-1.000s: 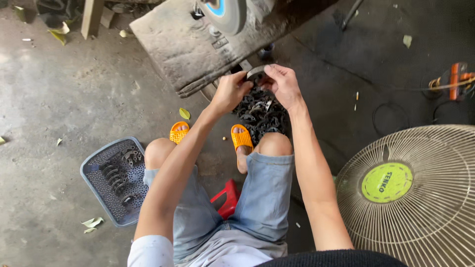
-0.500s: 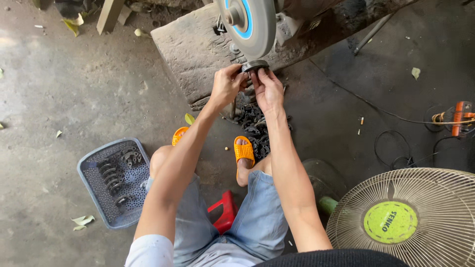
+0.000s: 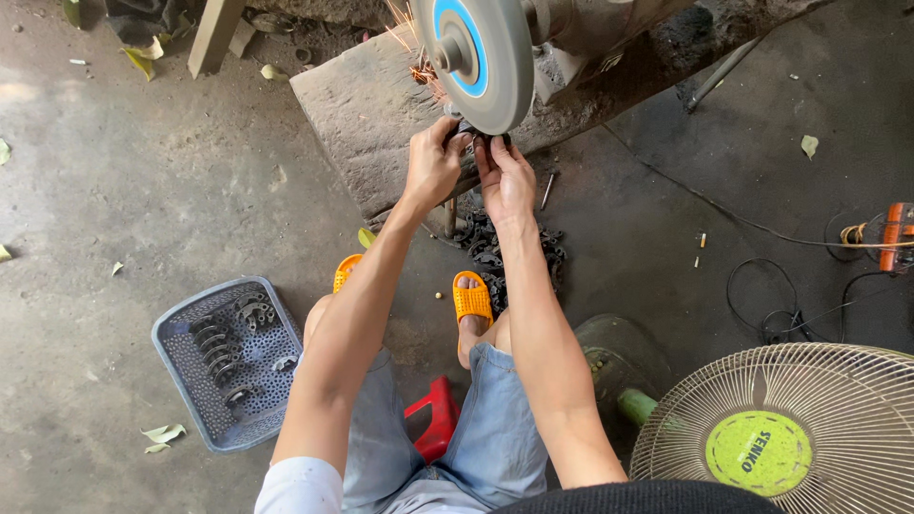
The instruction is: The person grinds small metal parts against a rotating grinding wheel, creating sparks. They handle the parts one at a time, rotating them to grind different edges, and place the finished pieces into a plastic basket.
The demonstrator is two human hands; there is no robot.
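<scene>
Head view shows both hands raised to the upper middle of the frame, pinching a small dark metal piece [image 3: 473,133] against the lower edge of the spinning grinding wheel [image 3: 481,57]. Left hand [image 3: 433,167] is closed on the piece's left end, right hand [image 3: 506,176] on its right, so its long axis seems to run across the frame. Sparks [image 3: 419,57] fly up and left. Each hand is about equally near. A grey basket [image 3: 181,381] of similar pieces sits lower left.

Grinding wheel [image 3: 481,57] sits just above the grip; basket [image 3: 181,381] lies far left-below, fan [image 3: 809,428] right-below, on the floor [image 3: 114,190].
</scene>
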